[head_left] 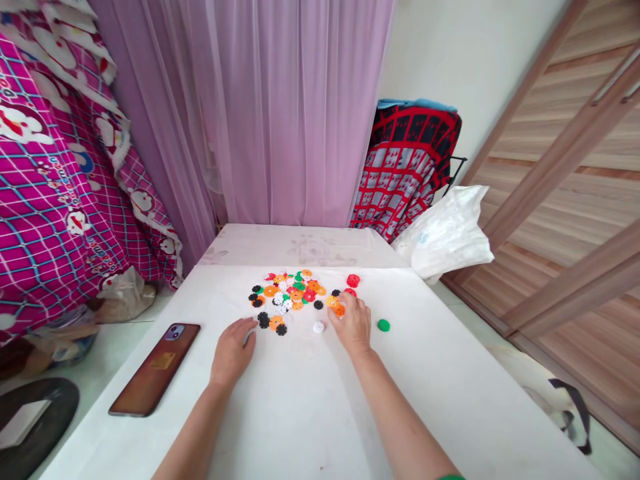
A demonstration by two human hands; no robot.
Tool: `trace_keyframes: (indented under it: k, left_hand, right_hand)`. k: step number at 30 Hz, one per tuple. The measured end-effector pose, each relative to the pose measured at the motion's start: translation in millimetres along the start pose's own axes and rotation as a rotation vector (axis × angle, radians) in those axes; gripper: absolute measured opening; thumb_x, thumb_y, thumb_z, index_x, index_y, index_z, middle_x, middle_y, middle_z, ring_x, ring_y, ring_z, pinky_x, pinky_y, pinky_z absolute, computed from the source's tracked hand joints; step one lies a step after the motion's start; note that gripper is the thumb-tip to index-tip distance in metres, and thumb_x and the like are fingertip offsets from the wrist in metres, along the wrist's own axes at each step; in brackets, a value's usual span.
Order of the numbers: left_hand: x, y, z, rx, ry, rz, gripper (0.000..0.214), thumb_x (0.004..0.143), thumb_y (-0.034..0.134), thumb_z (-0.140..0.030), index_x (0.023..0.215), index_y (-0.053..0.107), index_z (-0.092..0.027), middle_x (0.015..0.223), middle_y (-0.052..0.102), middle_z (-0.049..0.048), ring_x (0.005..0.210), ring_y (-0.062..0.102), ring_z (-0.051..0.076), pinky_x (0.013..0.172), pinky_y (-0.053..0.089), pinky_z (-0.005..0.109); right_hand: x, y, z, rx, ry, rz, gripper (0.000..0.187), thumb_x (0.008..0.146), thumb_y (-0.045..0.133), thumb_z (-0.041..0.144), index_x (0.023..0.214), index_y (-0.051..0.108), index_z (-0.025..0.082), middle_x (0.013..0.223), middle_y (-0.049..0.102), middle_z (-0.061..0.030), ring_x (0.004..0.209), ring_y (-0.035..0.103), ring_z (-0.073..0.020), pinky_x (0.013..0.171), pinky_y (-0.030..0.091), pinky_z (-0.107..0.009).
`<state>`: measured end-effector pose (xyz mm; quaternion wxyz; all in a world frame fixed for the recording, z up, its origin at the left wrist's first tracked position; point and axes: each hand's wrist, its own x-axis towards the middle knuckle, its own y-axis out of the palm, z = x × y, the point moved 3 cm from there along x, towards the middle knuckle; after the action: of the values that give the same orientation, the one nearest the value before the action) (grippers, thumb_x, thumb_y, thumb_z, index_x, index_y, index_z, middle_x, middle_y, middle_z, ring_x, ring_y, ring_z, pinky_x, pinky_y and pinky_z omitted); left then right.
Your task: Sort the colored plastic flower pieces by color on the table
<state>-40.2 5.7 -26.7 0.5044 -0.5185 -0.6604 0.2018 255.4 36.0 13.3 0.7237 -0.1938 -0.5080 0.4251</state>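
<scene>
On the desk (310, 413), right hand (356, 323): bent over orange discs (339, 310); cannot tell whether pinching.
Left hand (234, 350): relaxed, gripping nothing visible, just beside black discs (263, 321).
Disc handling: probably light, stiff; best pinched by rim.
Mixed heap (296, 295): ahead, between hands; too overlapped to count.
Apart: one green disc (383, 325), one white disc (319, 327).
Phone (155, 370): one, far left.

Discs (296, 295): plastic-looking. Phone (155, 370), left edge of table (300, 413): glossy back. Bag (447, 233), right edge: crinkled plastic. Curtain (300, 120): cloth. Doors (565, 193): wood-grained.
</scene>
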Motion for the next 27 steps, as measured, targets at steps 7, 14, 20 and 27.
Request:
trace_keyframes:
  k: [7, 14, 20, 27]
  left_hand:
    - [-1, 0.2, 2, -0.016, 0.017, 0.024, 0.032, 0.087, 0.044, -0.031, 0.103, 0.070, -0.022, 0.112, 0.072, 0.0061, 0.112, 0.062, 0.027, 0.098, 0.050, 0.047]
    - [-2, -0.8, 3, -0.016, 0.010, 0.037, 0.032, 0.087, 0.045, -0.032, 0.104, 0.070, -0.023, 0.114, 0.071, 0.0060, 0.113, 0.062, 0.027, 0.099, 0.049, 0.048]
    - [-2, 0.9, 4, -0.017, 0.005, 0.039, 0.031, 0.087, 0.045, -0.033, 0.102, 0.070, -0.023, 0.114, 0.071, 0.0056, 0.113, 0.061, 0.027, 0.099, 0.049, 0.048]
    - [-2, -1.3, 0, -0.037, -0.010, 0.049, 0.030, 0.087, 0.045, -0.031, 0.102, 0.070, -0.023, 0.114, 0.071, 0.0057, 0.114, 0.061, 0.026, 0.100, 0.048, 0.047]
  right_hand:
    - [17, -4, -26, -0.154, -0.038, 0.138, 0.038, 0.077, 0.062, 0.029, 0.113, 0.055, 0.019, 0.096, 0.069, -0.0056, 0.093, 0.054, -0.0224, 0.082, 0.030, -0.034]
    - [12, 3, -24, -0.197, -0.031, 0.184, 0.037, 0.077, 0.063, 0.027, 0.113, 0.056, 0.019, 0.094, 0.070, -0.0067, 0.093, 0.053, -0.0236, 0.080, 0.029, -0.034]
    - [8, -7, -24, -0.174, -0.076, 0.130, 0.033, 0.080, 0.060, 0.028, 0.112, 0.059, 0.019, 0.099, 0.069, -0.0076, 0.095, 0.053, -0.0245, 0.080, 0.030, -0.034]
    - [-6, 3, 25, 0.022, -0.227, 0.188, 0.011, 0.083, 0.056, 0.020, 0.088, 0.066, 0.022, 0.087, 0.069, -0.0023, 0.088, 0.054, -0.0202, 0.081, 0.033, -0.032]
